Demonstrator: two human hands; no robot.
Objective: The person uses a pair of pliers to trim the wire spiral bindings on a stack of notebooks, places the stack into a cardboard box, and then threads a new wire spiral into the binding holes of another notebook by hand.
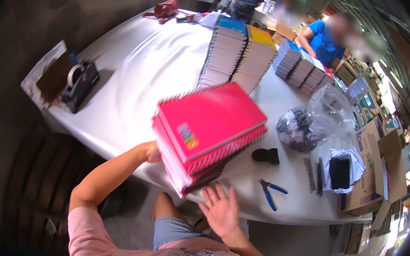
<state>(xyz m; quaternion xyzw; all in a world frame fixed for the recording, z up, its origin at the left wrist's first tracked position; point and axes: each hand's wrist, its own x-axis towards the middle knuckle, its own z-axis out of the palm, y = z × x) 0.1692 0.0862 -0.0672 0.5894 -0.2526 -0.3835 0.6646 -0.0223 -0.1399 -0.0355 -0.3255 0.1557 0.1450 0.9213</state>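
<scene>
A stack of pink spiral notebooks (213, 121) stands tilted near the table's front edge, slightly blurred. My left hand (151, 152) holds it at the left side, and its fingers are mostly hidden by the stack. Just below the stack's near right corner is my right hand (221, 208), palm up with its fingers spread and nothing in it. To the right of the stack lie a small black object (266, 155) and blue-handled cutting pliers (271, 192).
Behind stand tall spiral-book stacks with blue (232, 25) and yellow (262, 36) covers. Rightward are a plastic bag of black coils (300, 130), loose spiral coils (309, 174) and an open carton (365, 170). A tape dispenser (80, 87) sits far left. A co-worker (326, 41) is across the table.
</scene>
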